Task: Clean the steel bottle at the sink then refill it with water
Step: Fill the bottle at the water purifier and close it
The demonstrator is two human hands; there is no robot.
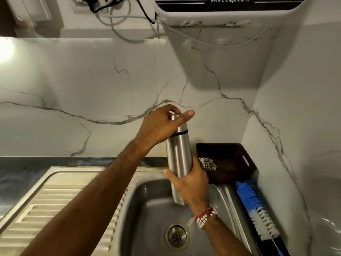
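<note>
Head view: steel bottle [178,154] being held upright over sink [147,204], likely so spills are draining away. Right hand [191,185] wrapping lower body, steadying it; left hand [156,126] curling round cap [173,117] at 12 o'clock end, probably unscrewing. Bottle brush [252,200] lying at 3 o'clock, within reach.

Single head-worn wide-angle view: looks forward and down from above the stainless steel sink [147,215], at close range, facing the white grey-veined marble wall [92,80] behind its far edge.
</note>
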